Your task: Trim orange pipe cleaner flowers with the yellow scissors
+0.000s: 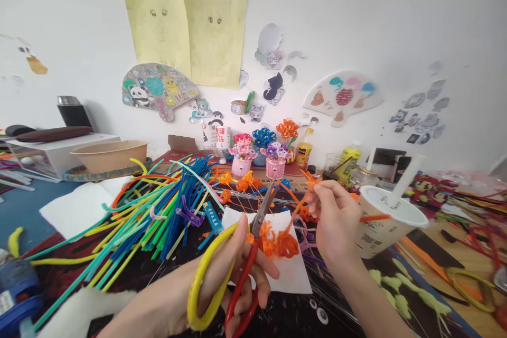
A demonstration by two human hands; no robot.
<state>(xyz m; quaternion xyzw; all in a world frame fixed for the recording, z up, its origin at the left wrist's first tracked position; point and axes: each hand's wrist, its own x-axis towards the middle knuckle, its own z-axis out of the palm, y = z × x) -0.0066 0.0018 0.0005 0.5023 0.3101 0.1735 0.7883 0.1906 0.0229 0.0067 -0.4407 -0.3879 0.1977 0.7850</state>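
Observation:
My left hand [225,274] is closed around a pair of scissors [259,222] with one yellow and one red handle; the slim blades point up and away. Between the fingertips of my right hand [336,216] is an orange pipe cleaner [300,208], its upper part bent near the thumb. It runs down toward a looped orange flower [288,245], but whether the two are joined I cannot tell. Another orange length [375,217] sticks out to the right of the right hand. Fuzzy orange trimmings lie by the blades on white paper [299,274].
A large bundle of coloured pipe cleaners [166,222] spreads on the left. Small flower pots [274,168] stand along the back with an orange juice bottle [304,149]. A paper cup with a straw [390,227] stands close to the right hand. Googly eyes [322,316] lie in front.

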